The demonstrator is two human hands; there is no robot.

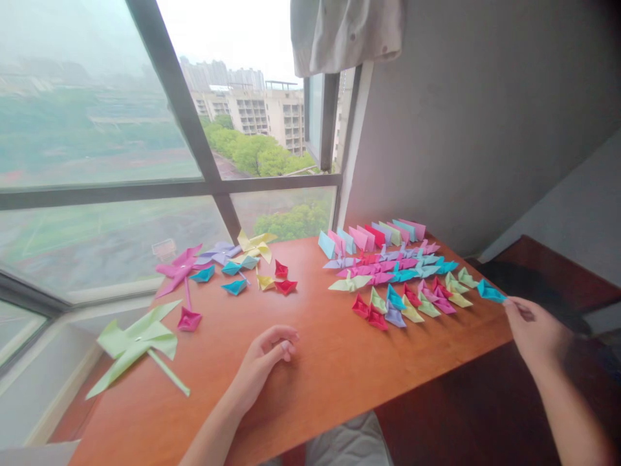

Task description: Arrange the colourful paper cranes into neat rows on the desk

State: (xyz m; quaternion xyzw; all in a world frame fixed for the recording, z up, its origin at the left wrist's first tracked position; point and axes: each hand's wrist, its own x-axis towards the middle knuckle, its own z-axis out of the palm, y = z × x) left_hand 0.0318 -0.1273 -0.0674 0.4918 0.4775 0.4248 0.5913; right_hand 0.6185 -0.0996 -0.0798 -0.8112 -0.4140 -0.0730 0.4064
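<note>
My right hand (536, 330) pinches the near tip of a blue paper boat (491, 291) at the right end of the rows of folded boats. Beside it lie a pale green boat (467, 277) and a yellow-green one (460, 299). My left hand (274, 349) rests on the wooden table (339, 375) near the middle, fingers curled in loosely, with no object visible in it. Beyond it are two red boats (286, 287) and a yellow boat (265, 282); several blue boats (234, 287) sit further left.
Paper pinwheels, one large and green (138, 340), one magenta (179, 268), lie at the left by the window. Folded cranes (349, 282) and standing folded cards (361, 238) fill rows at the back right. A grey wall (460, 129) rises behind them.
</note>
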